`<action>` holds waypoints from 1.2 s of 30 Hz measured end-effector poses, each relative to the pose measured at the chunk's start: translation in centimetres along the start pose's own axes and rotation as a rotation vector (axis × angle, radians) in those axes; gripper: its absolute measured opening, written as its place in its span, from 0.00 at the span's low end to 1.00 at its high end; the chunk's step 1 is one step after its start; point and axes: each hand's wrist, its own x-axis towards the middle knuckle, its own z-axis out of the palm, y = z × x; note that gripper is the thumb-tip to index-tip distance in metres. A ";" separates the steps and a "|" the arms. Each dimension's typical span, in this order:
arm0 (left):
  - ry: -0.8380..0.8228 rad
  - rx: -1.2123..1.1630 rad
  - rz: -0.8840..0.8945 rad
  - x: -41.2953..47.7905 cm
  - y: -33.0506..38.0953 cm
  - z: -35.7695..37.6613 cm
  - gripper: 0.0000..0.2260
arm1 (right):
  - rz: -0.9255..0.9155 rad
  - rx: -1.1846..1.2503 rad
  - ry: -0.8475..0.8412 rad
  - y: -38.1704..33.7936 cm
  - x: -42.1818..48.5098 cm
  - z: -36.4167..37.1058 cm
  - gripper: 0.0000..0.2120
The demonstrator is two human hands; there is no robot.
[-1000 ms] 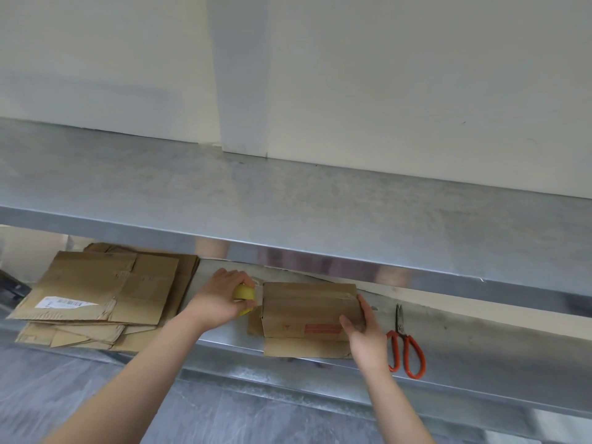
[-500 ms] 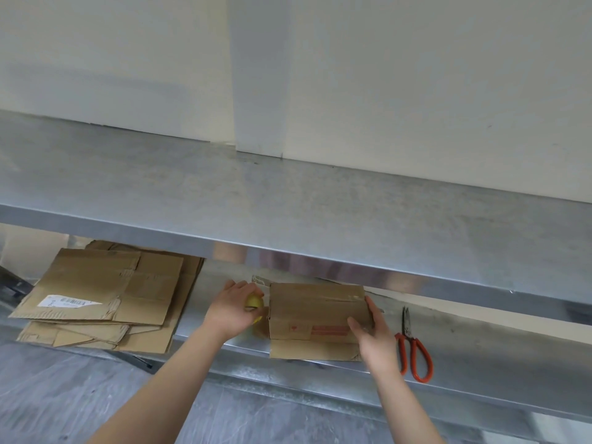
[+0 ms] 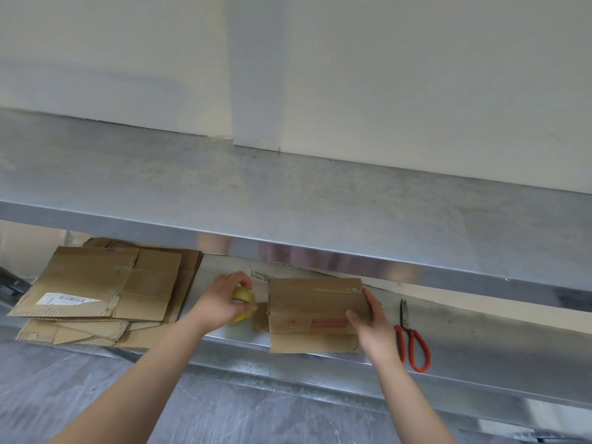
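A small brown cardboard box (image 3: 307, 312) with a red mark on its front stands on the lower metal shelf (image 3: 474, 347), one flap hanging over the shelf's front edge. My right hand (image 3: 371, 328) holds the box at its right end, thumb on the front face and fingers on top. Just left of the box, my left hand (image 3: 221, 302) grips a yellowish roll of tape (image 3: 244, 304). The roll is partly hidden by my fingers.
Red-handled scissors (image 3: 411, 341) lie on the lower shelf right of the box. A stack of flattened cardboard boxes (image 3: 105, 290) lies at the left. An upper metal shelf (image 3: 288, 200) overhangs the work area, against a pale wall. Grey floor lies below.
The view has shifted a little. My left hand with the tape roll has stayed close beside the box's left end; my right hand keeps its hold on the box.
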 end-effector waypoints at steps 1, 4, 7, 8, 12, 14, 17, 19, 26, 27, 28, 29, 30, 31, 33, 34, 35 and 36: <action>0.015 0.030 0.012 0.1 0.3 0.0 0.15 | -0.013 -0.023 -0.012 -0.1 -0.1 -0.1 0.30; 0.062 0.099 0.039 0.1 1.1 -0.1 0.14 | -0.073 -0.068 -0.055 -0.5 -0.3 -0.6 0.33; 0.072 0.134 0.038 0.1 1.7 -0.3 0.14 | -0.121 -0.147 -0.098 -0.6 -0.6 -1.3 0.31; 0.069 0.136 0.036 0.1 1.9 -0.3 0.15 | -0.147 -0.176 -0.114 -0.4 -0.9 -1.6 0.31; 0.062 0.158 0.036 0.0 2.5 -0.3 0.15 | -0.269 -0.307 -0.083 2.3 -2.2 -3.7 0.33; 0.071 0.160 0.041 -0.1 2.7 -0.1 0.15 | -0.271 -0.459 -0.019 4.9 -2.6 -5.0 0.29; 0.076 0.149 0.028 -0.3 2.8 -0.1 0.16 | -0.161 -0.752 0.061 8.8 -3.1 -6.6 0.29; 0.076 0.149 0.017 -0.3 2.8 -0.1 0.16 | -0.061 -0.869 0.062 10.5 -3.0 -7.4 0.28; 0.098 0.151 -0.011 -0.7 3.4 0.4 0.16 | 0.067 -1.084 0.165 9.3 -2.8 -6.4 0.23; 0.099 0.152 -0.015 -0.9 3.6 0.4 0.16 | 0.104 -1.078 0.172 8.9 -2.7 -6.3 0.23; 0.100 0.152 -0.021 -1.0 3.8 0.3 0.16 | 0.140 -1.070 0.172 8.6 -2.5 -6.2 0.22; 0.101 0.152 -0.028 -1.0 4.0 0.3 0.16 | 0.171 -1.062 0.168 8.3 -2.1 -6.2 0.21; 0.104 0.150 -0.037 -1.1 4.2 0.2 0.16 | 0.197 -1.049 0.162 7.9 -1.6 -6.2 0.20; 0.111 0.144 -0.047 -1.2 4.4 0.1 0.16 | 0.224 -1.032 0.160 7.5 -1.0 -6.2 0.18; 0.134 0.123 -0.070 -1.4 4.8 0.0 0.16 | 0.299 -0.975 0.161 6.6 0.2 -6.0 0.14; 0.139 0.115 -0.079 -1.5 4.8 0.0 0.16 | 0.348 -0.942 0.147 6.1 0.7 -6.0 0.13; 0.141 0.111 -0.086 -1.7 4.8 0.0 0.16 | 0.389 -0.917 0.124 5.7 0.9 -6.0 0.13; 0.140 0.108 -0.090 -1.8 4.8 0.1 0.16 | 0.416 -0.896 0.108 5.6 1.1 -6.0 0.13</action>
